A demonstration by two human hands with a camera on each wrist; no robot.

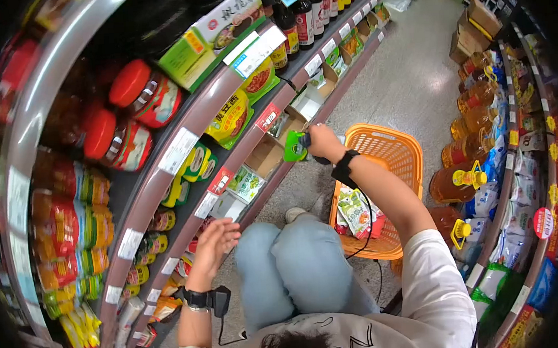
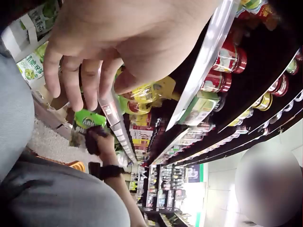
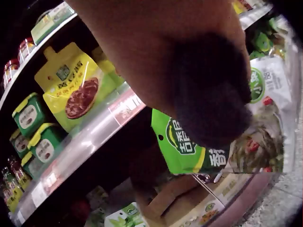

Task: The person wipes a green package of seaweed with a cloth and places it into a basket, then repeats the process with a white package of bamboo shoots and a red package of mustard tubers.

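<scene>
My right hand [image 1: 326, 143] pinches a green packet [image 1: 295, 146] between the lower shelf and the orange basket [image 1: 405, 140]. In the right wrist view the packet [image 3: 189, 150] shows a green end and a pale part with a food picture; a dark shape covers much of the fingers. The left hand [image 1: 214, 249] hovers before the lower shelf with nothing in it, its fingers loosely bent, as the left wrist view also shows of this hand [image 2: 128, 42]. Below it in the head view are my knees. White and green packets [image 1: 246, 183] lie in the bottom shelf's boxes.
Inside the basket lie several packets [image 1: 358, 212]. Shelves with red-lidded jars [image 1: 136, 145], yellow pouches [image 1: 230, 120] and bottles run along the left. Oil bottles [image 1: 454, 184] stand on the right, with cardboard boxes [image 1: 470, 34] farther up the aisle floor [image 1: 406, 55].
</scene>
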